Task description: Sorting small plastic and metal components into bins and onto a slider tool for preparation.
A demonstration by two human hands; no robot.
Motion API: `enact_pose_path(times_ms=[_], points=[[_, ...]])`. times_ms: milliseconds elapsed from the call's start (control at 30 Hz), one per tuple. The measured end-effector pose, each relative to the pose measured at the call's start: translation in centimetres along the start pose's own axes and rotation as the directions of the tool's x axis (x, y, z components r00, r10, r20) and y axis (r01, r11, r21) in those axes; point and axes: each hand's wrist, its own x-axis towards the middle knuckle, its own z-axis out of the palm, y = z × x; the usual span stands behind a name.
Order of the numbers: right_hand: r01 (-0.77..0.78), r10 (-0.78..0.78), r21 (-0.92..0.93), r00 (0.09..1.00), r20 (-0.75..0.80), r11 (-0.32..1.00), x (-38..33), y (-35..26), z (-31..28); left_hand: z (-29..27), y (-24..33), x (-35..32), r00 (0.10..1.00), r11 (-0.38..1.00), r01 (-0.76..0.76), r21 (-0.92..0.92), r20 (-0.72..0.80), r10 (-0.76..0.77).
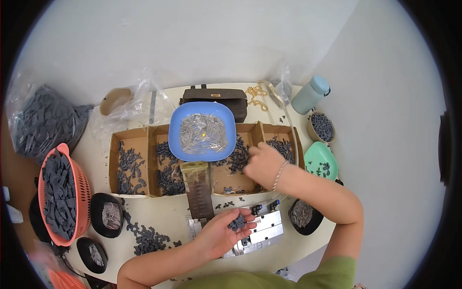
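My left hand (224, 233) is turned palm up above a silver metal fixture (268, 227), its fingers curled around a small heap of dark grey plastic parts (237, 223). My right hand (263, 166) reaches into the right side of a divided cardboard box (134, 135). Its fingers are bent together among loose small grey parts (236, 161); whatever they pinch is hidden. On top of the box rests a blue tray (175, 137) of thin metal pins (204, 127). A dark metal track (198, 195) slopes from the box toward the fixture, beside my left hand.
Left stand a coral basket (83, 202) of grey pieces and black bowls (99, 229) with pins. Loose parts (149, 239) lie near the front. At right are a black bowl (315, 226), green tray (331, 156), bottle (308, 96) and air hose (293, 130). Behind sits a brown bag (240, 103).
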Motion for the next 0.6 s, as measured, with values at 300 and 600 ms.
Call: enact_pose_path(times_ms=[300, 600], points=[[0.016, -0.010, 0.090, 0.998, -0.065, 0.996, 0.5, -0.8, 2.0, 0.1, 0.1, -1.0, 0.998, 0.998, 0.062, -0.010, 0.026, -0.062], [0.070, -0.102, 0.184, 0.980, 0.170, 0.980, 1.0, -0.6, 0.9, -1.1, 0.5, -1.4, 0.984, 0.986, 0.167, 0.001, 0.064, -0.166]])
